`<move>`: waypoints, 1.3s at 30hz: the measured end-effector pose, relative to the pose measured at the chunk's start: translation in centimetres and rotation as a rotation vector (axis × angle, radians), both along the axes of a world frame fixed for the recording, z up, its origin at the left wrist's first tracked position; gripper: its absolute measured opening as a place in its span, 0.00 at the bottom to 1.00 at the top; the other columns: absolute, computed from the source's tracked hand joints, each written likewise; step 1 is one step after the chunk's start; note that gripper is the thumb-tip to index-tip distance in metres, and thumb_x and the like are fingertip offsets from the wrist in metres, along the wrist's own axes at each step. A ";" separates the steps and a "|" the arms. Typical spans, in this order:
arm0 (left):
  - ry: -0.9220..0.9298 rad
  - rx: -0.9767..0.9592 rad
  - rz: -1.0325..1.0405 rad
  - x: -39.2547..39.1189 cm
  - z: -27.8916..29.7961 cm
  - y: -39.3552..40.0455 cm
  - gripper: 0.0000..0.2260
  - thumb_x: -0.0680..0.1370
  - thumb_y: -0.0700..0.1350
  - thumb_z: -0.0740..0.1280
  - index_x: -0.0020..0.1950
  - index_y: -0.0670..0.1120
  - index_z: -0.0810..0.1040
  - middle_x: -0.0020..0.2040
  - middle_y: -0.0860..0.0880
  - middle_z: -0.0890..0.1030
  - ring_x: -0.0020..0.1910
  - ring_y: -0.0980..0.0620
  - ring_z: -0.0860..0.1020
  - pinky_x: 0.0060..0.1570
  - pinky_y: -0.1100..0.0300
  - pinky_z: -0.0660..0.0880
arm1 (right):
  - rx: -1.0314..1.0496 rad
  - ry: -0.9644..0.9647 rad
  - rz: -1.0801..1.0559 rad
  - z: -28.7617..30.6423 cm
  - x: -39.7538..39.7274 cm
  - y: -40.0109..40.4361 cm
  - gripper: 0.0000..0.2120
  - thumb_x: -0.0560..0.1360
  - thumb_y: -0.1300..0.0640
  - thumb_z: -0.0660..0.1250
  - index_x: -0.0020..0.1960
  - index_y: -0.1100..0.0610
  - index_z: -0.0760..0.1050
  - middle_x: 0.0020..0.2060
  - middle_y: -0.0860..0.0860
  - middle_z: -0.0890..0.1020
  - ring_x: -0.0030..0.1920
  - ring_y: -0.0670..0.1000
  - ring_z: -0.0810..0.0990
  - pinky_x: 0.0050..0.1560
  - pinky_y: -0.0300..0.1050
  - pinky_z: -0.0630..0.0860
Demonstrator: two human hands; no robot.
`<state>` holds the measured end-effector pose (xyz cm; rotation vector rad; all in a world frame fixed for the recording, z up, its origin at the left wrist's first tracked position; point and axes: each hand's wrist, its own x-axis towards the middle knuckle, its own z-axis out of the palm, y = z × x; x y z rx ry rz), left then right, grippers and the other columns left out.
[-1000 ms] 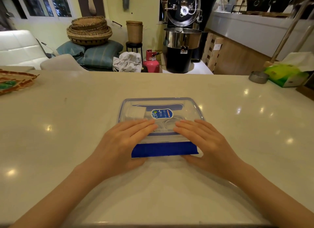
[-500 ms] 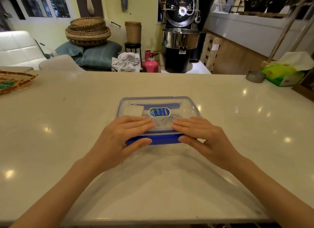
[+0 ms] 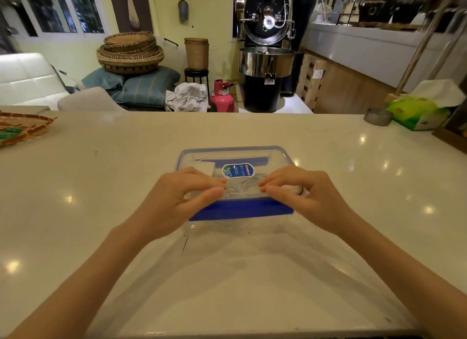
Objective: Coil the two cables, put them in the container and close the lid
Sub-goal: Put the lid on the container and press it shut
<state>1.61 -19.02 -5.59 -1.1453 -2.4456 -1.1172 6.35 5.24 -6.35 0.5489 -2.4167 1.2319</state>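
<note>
Centre of the frame: clear container point(image 3: 236, 225) on the pale counter point(image 3: 101, 187), lid point(image 3: 235, 159) already seated on top, sticker point(image 3: 237, 170) facing up. Inside, under the lid, faint pale loops of the cables point(image 3: 242, 188), too blurred to count or tell apart. Along the near edge of the lid, a blue latch flap point(image 3: 241, 209), folded down over the front wall.

Left hand point(image 3: 182, 199) at centre-left, right hand point(image 3: 303, 197) at centre-right, each on the near half of the lid. Fingers point(image 3: 202, 179) curled and bunched, tips pressing onto the lid just above the blue flap; thumbs lower, near the flap's top edge. Nothing lifted or enclosed: contact by pressing, not a true grasp. Placed symmetrically, probably to spread force evenly across the long flap and keep the box from sliding on the smooth counter. Box kept close in front, most likely so that both wrists can bear down from above.

At the far edge of the lid, a second blue strip point(image 3: 235, 161) seen through the plastic; whether locked or loose, impossible to tell.

Judging by this, coiling and stowing done, closing in its last stage. Remaining risk: a flap only half clicked, or a cable loop pinched under the rim.

Upper right: tissue box point(image 3: 419, 111) and a small metal dish point(image 3: 378, 116), well apart. Far left: woven tray point(image 3: 22, 126).
</note>
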 end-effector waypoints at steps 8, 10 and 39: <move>-0.030 -0.001 0.285 -5.5 1.4 1.0 0.08 0.73 0.41 0.69 0.50 0.44 0.82 0.50 0.45 0.83 0.51 0.52 0.76 0.53 0.59 0.71 | 0.017 -0.284 -0.177 1.5 -7.9 1.1 0.14 0.73 0.54 0.66 0.59 0.48 0.74 0.62 0.47 0.75 0.59 0.42 0.69 0.59 0.40 0.66; -0.041 0.004 0.338 -6.7 1.4 1.2 0.08 0.72 0.42 0.69 0.51 0.45 0.82 0.50 0.45 0.82 0.48 0.54 0.74 0.51 0.60 0.69 | -0.005 -0.362 -0.186 1.5 -9.1 1.3 0.18 0.73 0.52 0.66 0.62 0.48 0.71 0.65 0.48 0.73 0.61 0.46 0.69 0.59 0.43 0.67; -0.855 0.453 0.099 -11.2 -1.2 0.6 0.06 0.73 0.40 0.66 0.44 0.48 0.82 0.36 0.53 0.85 0.35 0.53 0.83 0.32 0.62 0.80 | -0.437 -0.589 -0.122 0.3 -10.2 2.1 0.09 0.70 0.56 0.69 0.50 0.55 0.80 0.48 0.55 0.83 0.49 0.55 0.82 0.50 0.53 0.80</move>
